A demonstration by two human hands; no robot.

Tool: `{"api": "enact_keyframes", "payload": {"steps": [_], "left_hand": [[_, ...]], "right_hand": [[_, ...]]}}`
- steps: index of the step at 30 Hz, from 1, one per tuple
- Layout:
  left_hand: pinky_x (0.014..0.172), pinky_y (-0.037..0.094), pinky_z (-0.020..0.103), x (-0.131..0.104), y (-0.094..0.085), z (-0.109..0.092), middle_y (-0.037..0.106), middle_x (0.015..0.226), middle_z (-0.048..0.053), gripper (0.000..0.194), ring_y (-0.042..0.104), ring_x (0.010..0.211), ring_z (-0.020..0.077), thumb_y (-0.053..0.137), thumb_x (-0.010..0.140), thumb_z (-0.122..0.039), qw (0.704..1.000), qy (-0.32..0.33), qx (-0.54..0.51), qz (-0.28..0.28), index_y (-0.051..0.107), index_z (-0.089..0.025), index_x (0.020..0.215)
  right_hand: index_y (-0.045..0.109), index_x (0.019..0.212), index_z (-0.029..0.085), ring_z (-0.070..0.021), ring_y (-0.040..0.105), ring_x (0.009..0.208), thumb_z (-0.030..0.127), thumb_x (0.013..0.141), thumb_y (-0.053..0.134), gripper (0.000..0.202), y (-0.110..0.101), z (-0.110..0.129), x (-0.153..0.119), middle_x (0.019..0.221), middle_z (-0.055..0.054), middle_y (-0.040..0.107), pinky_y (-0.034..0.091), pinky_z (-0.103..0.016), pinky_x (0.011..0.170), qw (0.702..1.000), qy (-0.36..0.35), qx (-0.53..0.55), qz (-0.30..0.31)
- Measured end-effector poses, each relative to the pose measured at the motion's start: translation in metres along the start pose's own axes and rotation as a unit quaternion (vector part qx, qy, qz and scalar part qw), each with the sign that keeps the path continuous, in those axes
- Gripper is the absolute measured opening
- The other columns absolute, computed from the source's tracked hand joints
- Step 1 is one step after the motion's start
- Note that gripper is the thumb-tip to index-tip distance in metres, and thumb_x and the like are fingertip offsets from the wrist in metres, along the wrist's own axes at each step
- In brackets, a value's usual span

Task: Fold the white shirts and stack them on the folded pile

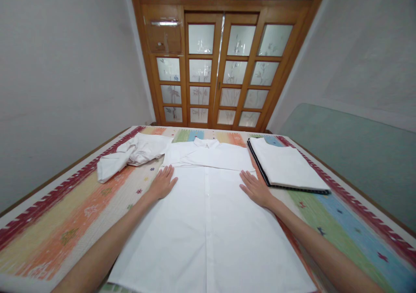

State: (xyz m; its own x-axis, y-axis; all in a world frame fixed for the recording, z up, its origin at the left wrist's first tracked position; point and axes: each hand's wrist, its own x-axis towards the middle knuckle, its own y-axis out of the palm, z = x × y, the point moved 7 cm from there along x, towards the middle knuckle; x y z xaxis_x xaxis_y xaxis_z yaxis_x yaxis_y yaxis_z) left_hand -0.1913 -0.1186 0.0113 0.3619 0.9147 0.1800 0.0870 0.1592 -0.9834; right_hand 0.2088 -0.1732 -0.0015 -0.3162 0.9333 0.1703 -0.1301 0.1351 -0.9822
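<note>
I view a white button-front shirt at 6 o'clock, its sleeves folded inward. My left hand lies at its 10 o'clock edge, my right hand at 2 o'clock, fingers slightly spread.

The left hand and right hand are bare, with slender fingers. Both wrists are uncovered and narrow, widening into slim, smooth forearms, bare as far as they show.
</note>
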Motion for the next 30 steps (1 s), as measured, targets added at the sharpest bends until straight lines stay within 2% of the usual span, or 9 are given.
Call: {"api": "enact_keyframes", "payload": {"steps": [5, 10, 13, 15, 19, 22, 24, 26, 30], "left_hand": [[0.114, 0.022, 0.047, -0.051, -0.007, -0.019, 0.027, 0.153, 0.012, 0.066, 0.02, 0.142, 0.0283, 0.024, 0.094, -0.054, 0.999, 0.03, -0.008, 0.007, 0.031, -0.015, 0.147], [0.115, 0.01, 0.051, -0.095, -0.021, -0.057, 0.018, 0.156, 0.009, 0.073, 0.01, 0.144, 0.0291, 0.028, 0.091, -0.061, 0.991, 0.113, -0.029, 0.058, 0.016, -0.021, 0.151], [0.115, 0.008, 0.05, -0.096, -0.029, -0.083, 0.017, 0.156, 0.008, 0.072, 0.008, 0.145, 0.0279, 0.027, 0.091, -0.06, 0.979, 0.174, -0.054, 0.095, 0.011, -0.024, 0.151], [0.115, 0.008, 0.048, -0.082, -0.032, -0.099, 0.018, 0.156, 0.007, 0.067, 0.009, 0.145, 0.0261, 0.024, 0.094, -0.058, 0.974, 0.188, -0.067, 0.109, 0.014, -0.025, 0.151], [0.115, 0.01, 0.048, -0.046, -0.029, -0.129, 0.019, 0.156, 0.009, 0.063, 0.011, 0.144, 0.0264, 0.019, 0.096, -0.054, 0.973, 0.187, -0.084, 0.103, 0.022, -0.02, 0.149], [0.114, 0.012, 0.05, -0.04, -0.022, -0.148, 0.021, 0.154, 0.014, 0.068, 0.013, 0.144, 0.0282, 0.017, 0.096, -0.055, 0.972, 0.199, -0.077, 0.095, 0.024, -0.013, 0.148], [0.114, 0.012, 0.05, -0.048, -0.02, -0.153, 0.021, 0.154, 0.016, 0.07, 0.014, 0.144, 0.0289, 0.017, 0.095, -0.056, 0.973, 0.205, -0.071, 0.084, 0.023, -0.009, 0.148], [0.115, 0.012, 0.049, -0.063, -0.021, -0.152, 0.021, 0.154, 0.015, 0.07, 0.013, 0.144, 0.0283, 0.019, 0.095, -0.056, 0.971, 0.217, -0.073, 0.07, 0.02, -0.012, 0.149], [0.116, 0.009, 0.05, -0.101, -0.03, -0.144, 0.018, 0.156, 0.007, 0.063, 0.01, 0.145, 0.0266, 0.026, 0.096, -0.053, 0.961, 0.253, -0.091, 0.057, 0.013, -0.025, 0.151]], "right_hand": [[0.029, 0.148, 0.021, -0.0259, 0.011, 0.144, 0.047, 0.096, 0.033, 0.058, -0.023, 0.044, -0.05, 0.155, -0.007, 0.018, 0.017, -0.05, 0.116, 0.997, -0.07, 0.039, 0.015], [0.018, 0.15, 0.029, -0.0268, 0.003, 0.144, 0.056, 0.091, 0.044, 0.069, -0.045, 0.104, -0.093, 0.157, -0.001, 0.006, 0.01, -0.05, 0.117, 0.962, -0.203, 0.109, 0.145], [0.023, 0.149, 0.029, -0.0241, 0.007, 0.144, 0.053, 0.094, 0.039, 0.062, -0.048, 0.117, -0.079, 0.156, 0.0, 0.012, 0.007, -0.048, 0.118, 0.953, -0.211, 0.137, 0.168], [0.026, 0.148, 0.027, -0.0212, 0.007, 0.144, 0.049, 0.098, 0.031, 0.055, -0.046, 0.115, -0.051, 0.156, 0.0, 0.014, 0.009, -0.044, 0.118, 0.965, -0.171, 0.146, 0.134], [0.024, 0.149, 0.019, -0.0213, 0.007, 0.144, 0.046, 0.099, 0.026, 0.057, -0.03, 0.117, 0.01, 0.156, -0.005, 0.012, 0.013, -0.042, 0.118, 0.984, -0.1, 0.129, 0.07], [0.027, 0.148, 0.013, -0.0259, 0.01, 0.143, 0.047, 0.098, 0.03, 0.061, -0.015, 0.135, 0.028, 0.154, -0.011, 0.019, 0.016, -0.046, 0.116, 0.988, -0.102, 0.093, 0.064], [0.029, 0.147, 0.008, -0.0289, 0.012, 0.143, 0.048, 0.098, 0.032, 0.063, -0.011, 0.15, 0.022, 0.153, -0.016, 0.022, 0.016, -0.049, 0.115, 0.986, -0.138, 0.077, 0.052], [0.027, 0.147, 0.007, -0.0298, 0.012, 0.143, 0.049, 0.097, 0.034, 0.066, -0.013, 0.162, 0.004, 0.152, -0.018, 0.022, 0.017, -0.05, 0.115, 0.98, -0.181, 0.074, 0.031], [0.02, 0.15, 0.018, -0.0278, 0.007, 0.144, 0.051, 0.095, 0.039, 0.068, -0.025, 0.174, -0.047, 0.155, -0.012, 0.017, 0.015, -0.05, 0.116, 0.961, -0.252, 0.104, 0.042]]}}
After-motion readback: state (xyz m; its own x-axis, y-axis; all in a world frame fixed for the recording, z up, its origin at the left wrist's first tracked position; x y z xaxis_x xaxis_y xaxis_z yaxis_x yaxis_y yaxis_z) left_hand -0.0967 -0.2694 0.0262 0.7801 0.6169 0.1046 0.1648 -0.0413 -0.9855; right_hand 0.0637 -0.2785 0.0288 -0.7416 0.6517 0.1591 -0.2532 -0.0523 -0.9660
